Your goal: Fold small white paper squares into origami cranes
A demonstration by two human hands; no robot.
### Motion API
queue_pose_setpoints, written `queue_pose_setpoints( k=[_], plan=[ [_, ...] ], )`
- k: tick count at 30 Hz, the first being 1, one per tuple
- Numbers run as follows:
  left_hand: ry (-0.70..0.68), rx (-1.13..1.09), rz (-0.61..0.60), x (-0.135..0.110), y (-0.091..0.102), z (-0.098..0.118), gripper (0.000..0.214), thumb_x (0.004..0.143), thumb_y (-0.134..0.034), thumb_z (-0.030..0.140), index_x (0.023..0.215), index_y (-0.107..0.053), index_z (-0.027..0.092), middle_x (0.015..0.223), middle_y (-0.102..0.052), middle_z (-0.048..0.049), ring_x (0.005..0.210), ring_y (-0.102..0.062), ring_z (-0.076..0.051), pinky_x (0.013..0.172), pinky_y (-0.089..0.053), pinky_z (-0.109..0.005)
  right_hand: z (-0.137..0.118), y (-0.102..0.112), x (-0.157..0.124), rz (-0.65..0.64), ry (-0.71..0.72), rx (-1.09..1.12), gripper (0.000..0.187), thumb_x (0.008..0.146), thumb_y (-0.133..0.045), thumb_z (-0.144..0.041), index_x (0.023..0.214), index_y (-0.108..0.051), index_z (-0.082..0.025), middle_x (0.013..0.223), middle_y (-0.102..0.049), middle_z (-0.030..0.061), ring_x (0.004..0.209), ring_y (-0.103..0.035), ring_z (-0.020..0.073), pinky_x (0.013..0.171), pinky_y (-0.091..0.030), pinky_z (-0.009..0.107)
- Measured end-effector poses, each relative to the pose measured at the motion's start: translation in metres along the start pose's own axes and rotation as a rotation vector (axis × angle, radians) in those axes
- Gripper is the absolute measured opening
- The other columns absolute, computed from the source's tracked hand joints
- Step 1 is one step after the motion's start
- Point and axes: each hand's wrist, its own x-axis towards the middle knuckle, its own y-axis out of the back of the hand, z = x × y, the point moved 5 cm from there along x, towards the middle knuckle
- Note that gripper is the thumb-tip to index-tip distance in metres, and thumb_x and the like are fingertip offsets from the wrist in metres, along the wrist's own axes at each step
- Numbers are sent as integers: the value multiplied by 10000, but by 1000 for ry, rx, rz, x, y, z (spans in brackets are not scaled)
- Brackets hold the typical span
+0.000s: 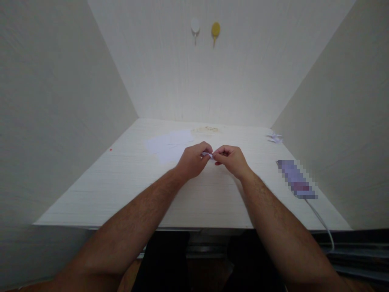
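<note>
My left hand [193, 159] and my right hand [231, 160] meet over the middle of a white table [100, 182]. Both pinch a small folded piece of white paper [208, 154] between fingertips; only a sliver of it shows between the hands. Fingers of both hands are curled closed around it. Just behind the left hand lie loose white paper sheets [168, 145] flat on the table.
A small folded white paper figure [275, 138] sits at the far right corner. A blurred phone [296, 178] with a white cable [322, 221] lies at the right edge. Walls enclose three sides; a white hook [195, 27] and a yellow hook [215, 31] hang on the back wall.
</note>
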Motion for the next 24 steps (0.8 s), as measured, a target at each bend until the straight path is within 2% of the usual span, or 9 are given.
queue_pose_setpoints(
  k=[4,9,18,24],
  plan=[
    [49,4,-3,0,1,-1,99,762,-619,108,822,-605,185,748,-667,25,684,-615,-104,647,-465,-224,0,2,0,5,64,-146,141,708,-702,-304,707,-686,-164,639,-664,14,564,-609,125,544,-490,258],
    [118,-42,-23,1,1,-4,99,748,-651,132,810,-604,193,738,-670,29,660,-604,-97,624,-446,-218,-2,4,-1,5,135,-289,140,747,-671,-310,728,-696,-174,693,-696,30,622,-627,140,592,-502,267],
    [191,-167,-67,3,-1,-9,129,729,-672,167,835,-603,194,785,-700,9,684,-630,-103,625,-471,-213,-3,3,-2,29,181,-374,144,778,-636,-308,736,-682,-178,709,-697,26,626,-610,131,596,-468,250],
    [221,-256,-69,4,-4,-16,179,727,-694,218,865,-584,188,783,-700,-10,680,-634,-110,621,-477,-219,-3,0,-3,-15,206,-426,175,823,-596,-317,749,-664,-174,712,-689,21,631,-579,122,601,-434,243]
  ],
)
